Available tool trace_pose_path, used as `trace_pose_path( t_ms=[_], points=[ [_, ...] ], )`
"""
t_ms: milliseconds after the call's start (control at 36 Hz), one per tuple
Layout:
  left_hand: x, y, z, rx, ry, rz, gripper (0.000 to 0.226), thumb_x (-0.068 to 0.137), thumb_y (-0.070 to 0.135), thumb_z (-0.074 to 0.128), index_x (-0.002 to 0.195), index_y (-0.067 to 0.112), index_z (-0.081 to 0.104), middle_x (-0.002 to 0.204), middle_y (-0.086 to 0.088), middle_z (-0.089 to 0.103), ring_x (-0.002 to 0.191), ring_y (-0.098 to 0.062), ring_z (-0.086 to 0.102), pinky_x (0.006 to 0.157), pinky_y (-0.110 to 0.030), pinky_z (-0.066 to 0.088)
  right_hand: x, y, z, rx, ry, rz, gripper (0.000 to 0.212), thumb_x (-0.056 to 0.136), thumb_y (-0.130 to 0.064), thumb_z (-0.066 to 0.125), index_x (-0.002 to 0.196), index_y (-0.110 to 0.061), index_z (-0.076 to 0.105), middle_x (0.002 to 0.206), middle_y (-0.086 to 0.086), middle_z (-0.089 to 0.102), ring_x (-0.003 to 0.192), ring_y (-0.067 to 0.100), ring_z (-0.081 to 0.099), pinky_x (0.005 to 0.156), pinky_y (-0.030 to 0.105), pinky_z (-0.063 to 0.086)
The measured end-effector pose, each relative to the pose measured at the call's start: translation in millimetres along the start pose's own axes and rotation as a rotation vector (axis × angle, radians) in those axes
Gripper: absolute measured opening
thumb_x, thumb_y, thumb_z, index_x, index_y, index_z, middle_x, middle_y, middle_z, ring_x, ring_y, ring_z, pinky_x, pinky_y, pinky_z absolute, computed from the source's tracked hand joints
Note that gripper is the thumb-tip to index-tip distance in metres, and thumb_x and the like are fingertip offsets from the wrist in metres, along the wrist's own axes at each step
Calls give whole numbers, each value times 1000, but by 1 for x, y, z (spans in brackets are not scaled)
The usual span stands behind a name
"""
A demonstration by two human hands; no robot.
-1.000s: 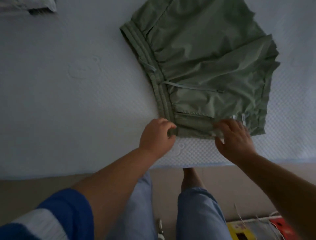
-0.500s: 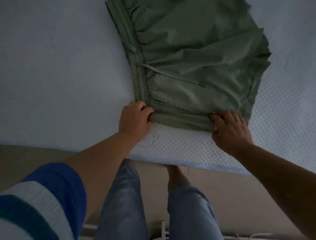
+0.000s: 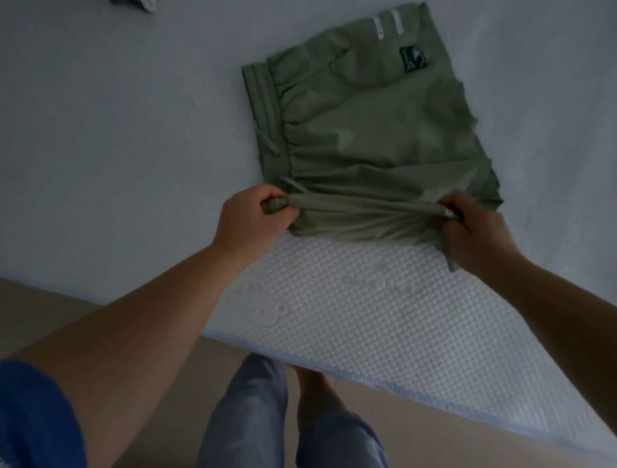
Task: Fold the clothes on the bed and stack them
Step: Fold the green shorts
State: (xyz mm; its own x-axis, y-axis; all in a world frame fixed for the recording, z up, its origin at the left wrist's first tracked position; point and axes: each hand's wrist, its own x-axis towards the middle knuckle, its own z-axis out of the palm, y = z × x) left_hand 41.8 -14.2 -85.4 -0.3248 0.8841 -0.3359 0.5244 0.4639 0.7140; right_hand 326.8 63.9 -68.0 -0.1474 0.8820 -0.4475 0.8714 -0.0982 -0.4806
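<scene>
Green shorts (image 3: 370, 133) lie spread on the white bed (image 3: 100, 140), waistband to the left and a dark logo patch at the far right corner. Their near edge is lifted off the mattress and stretched taut between my hands. My left hand (image 3: 253, 217) grips the near waistband corner. My right hand (image 3: 470, 230) pinches the near hem corner, where a small white tag shows. Fabric hangs below the raised edge.
The mattress edge (image 3: 400, 384) runs diagonally below my hands, with beige floor beyond it. My legs in blue trousers (image 3: 250, 417) stand against the bed. A bit of grey cloth (image 3: 140, 4) shows at the top left corner of the bed.
Both hands have raised the near edge of the shorts off the mattress and carried it away from the bed's edge. The view has shifted, and more of the shorts now shows.
</scene>
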Motion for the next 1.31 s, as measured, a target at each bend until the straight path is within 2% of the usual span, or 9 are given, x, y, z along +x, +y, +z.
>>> trace_pose_path(
  t_ms=[111, 361, 472, 556, 750, 861, 1056, 1167, 1306],
  points=[
    [46, 19, -11, -194, 54, -53, 11, 75, 28, 75, 79, 28, 65, 75, 20, 60, 67, 10, 52, 59, -3, 40, 59, -37, -37, -43, 8, -40, 26, 93, -18, 45, 111, -30, 58, 87, -6, 50, 74, 15, 49, 70, 26, 40],
    [156, 31, -24, -156, 149, -51, 16, 80, 39, 68, 83, 25, 62, 77, 15, 58, 67, 5, 51, 51, -5, 34, 191, -109, -67, -291, -2, -128, 28, 92, -13, 42, 115, -19, 56, 91, 5, 52, 63, 13, 46, 49, 22, 35],
    [189, 15, -21, 5, 205, -43, 22, 83, 42, 63, 89, 21, 65, 101, -6, 59, 93, -14, 52, 72, -22, 37, 235, -126, -58, -347, 24, -134, 31, 92, -15, 42, 118, -15, 59, 115, 15, 58, 96, 29, 53, 77, 29, 36],
    [207, 6, -18, 78, 197, -64, 30, 85, 44, 59, 93, 16, 66, 110, -10, 58, 106, -22, 52, 86, -31, 43, 259, -132, -46, -432, 11, -123, 34, 91, -14, 42, 120, -11, 59, 120, 17, 57, 110, 34, 51, 81, 33, 33],
    [231, -5, -19, 52, 144, -96, 28, 86, 43, 57, 88, 16, 62, 100, -8, 61, 94, -23, 56, 74, -30, 42, 296, -134, -26, -406, 95, -153, 42, 86, -10, 48, 128, -16, 52, 132, 15, 47, 123, 33, 42, 96, 40, 37],
    [239, -6, -23, -4, 139, -91, 18, 86, 40, 58, 86, 21, 56, 90, 3, 56, 84, -13, 51, 67, -24, 31, 309, -136, -19, -580, -85, -267, 68, 80, -18, 61, 143, -21, 35, 147, 12, 33, 135, 33, 28, 109, 48, 25],
    [246, -3, -25, 35, 38, -115, 44, 79, 41, 65, 116, 17, 56, 96, 11, 46, 91, -8, 44, 75, -24, 33, 324, -138, -21, -916, -111, -315, 59, 78, -31, 65, 133, -23, 45, 124, 15, 51, 115, 35, 44, 98, 48, 31],
    [248, 4, -35, 60, -162, -155, 34, 74, 35, 69, 97, 10, 70, 80, 1, 59, 67, -9, 50, 57, -23, 37, 322, -145, -35, -1013, -89, -328, 36, 83, -26, 58, 118, -16, 59, 113, 17, 54, 108, 36, 47, 92, 46, 34],
    [234, 9, -50, -107, -176, -199, 24, 70, 35, 76, 86, 22, 64, 80, 10, 59, 73, -2, 54, 56, -19, 39, 297, -141, -65, -842, -133, -278, 35, 86, -21, 60, 120, -11, 57, 117, 18, 58, 107, 36, 51, 81, 38, 37]
  ],
)
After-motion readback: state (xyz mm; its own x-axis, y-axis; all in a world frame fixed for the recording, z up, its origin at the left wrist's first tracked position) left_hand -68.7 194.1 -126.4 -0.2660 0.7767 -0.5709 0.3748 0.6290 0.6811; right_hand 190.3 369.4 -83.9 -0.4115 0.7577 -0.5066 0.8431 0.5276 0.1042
